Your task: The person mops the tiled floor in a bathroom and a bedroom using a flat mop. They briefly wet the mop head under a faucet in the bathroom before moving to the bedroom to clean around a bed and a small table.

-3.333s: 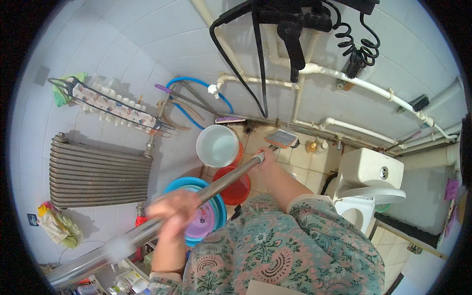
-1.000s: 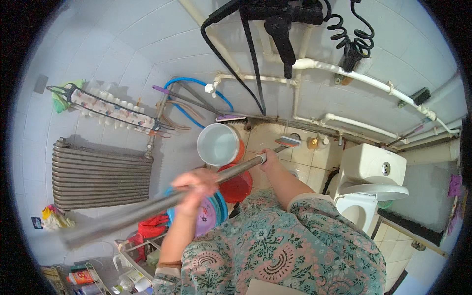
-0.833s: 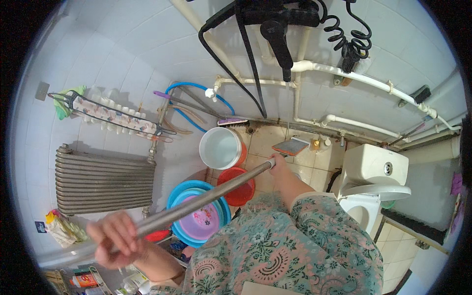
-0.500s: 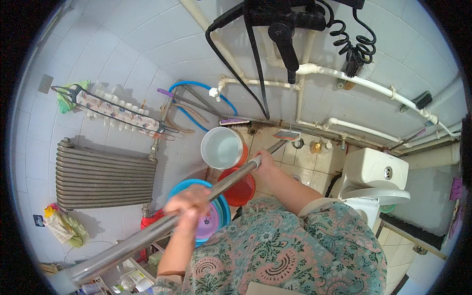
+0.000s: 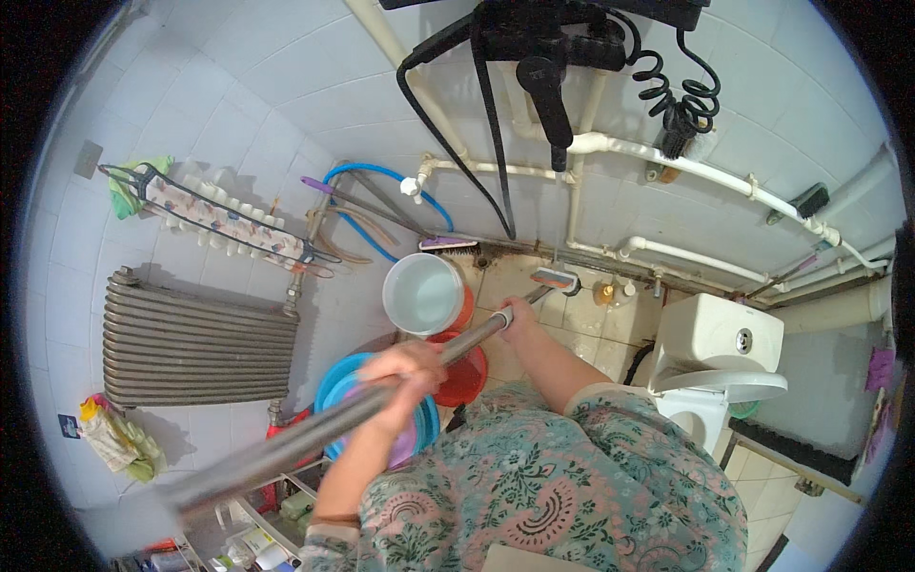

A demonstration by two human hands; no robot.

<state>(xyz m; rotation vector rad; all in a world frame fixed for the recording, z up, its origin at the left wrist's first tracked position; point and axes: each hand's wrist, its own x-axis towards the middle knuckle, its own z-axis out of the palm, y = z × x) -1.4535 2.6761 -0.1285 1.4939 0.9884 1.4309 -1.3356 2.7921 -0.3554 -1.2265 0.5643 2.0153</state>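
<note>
A long metal pole, the handle of a mop point(image 5: 286, 439), runs from the lower left to the floor beyond me. My left hand point(image 5: 407, 370) is closed around its middle, a little blurred. Farther down, my right hand point(image 5: 517, 318) grips it near a pale collar. The flat mop head point(image 5: 556, 278), grey and reddish-orange, is at the tiled floor below a black tap point(image 5: 545, 100). What looks like a thin stream of water comes down from the tap toward the head.
A white bucket of water point(image 5: 389, 297), a red basin point(image 5: 479, 370) and blue basins point(image 5: 334, 386) stand left of the pole. A toilet point(image 5: 701, 329) is at right, with small bottles point(image 5: 624, 292) nearer the wall. A radiator point(image 5: 195, 343) lines the left wall.
My left hand has slid up and right with the pole. The mop head has shifted slightly toward me and turned, showing more of its pale edge. My right hand has barely moved.
</note>
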